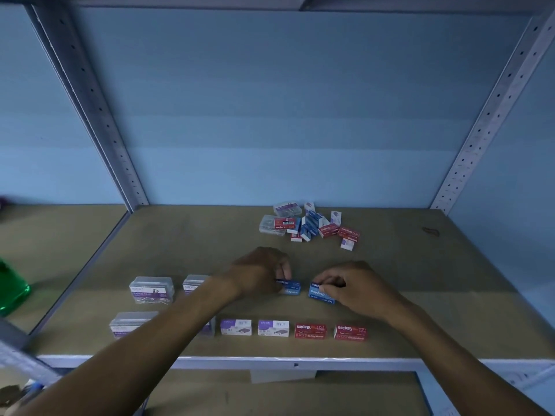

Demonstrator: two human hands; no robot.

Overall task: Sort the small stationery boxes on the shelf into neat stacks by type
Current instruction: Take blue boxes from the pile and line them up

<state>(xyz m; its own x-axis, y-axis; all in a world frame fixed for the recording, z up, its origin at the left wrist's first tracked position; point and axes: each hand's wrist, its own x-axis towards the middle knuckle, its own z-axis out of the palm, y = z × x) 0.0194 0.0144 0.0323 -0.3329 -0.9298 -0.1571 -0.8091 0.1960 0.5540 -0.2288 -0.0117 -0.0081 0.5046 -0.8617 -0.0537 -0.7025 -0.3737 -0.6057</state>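
1. Head view, looking down on a brown board shelf (210,235) framed by perforated grey metal posts, with a pale blue wall behind.
2. Hidden or unclear: the left forearm crosses the lower left of the frame and covers part of a clear box (193,285) and the inner end of the front row; a green object (12,291) at the left edge is cut off and blurred; a dark smudge at far left cannot be identified; small print on the cartons is unreadable apart from "Staples".
3. Left hand (259,271), at centre frame, has its fingertips pinched on a small blue stack (289,287) of staple cartons resting on the shelf.
4. Right hand (357,288), just beside it, grips a single blue box (319,292), tilted, its lower edge on or just above the board; which cannot be told. The hands are close but not touching.
5. Unsorted heap (309,225), upper centre-right near the wall: a jumble of red, blue and white-purple cardboard cartons with two clear plastic cases.
6. Front row, lower centre: two white-purple boxes (255,327) and two red boxes (330,331), rectangular, matt card, set apart in pairs.
7. Lower left: clear paper-clip cases (151,289), glossy hard plastic with purple labels, one stack blurred near the shelf's front rail.
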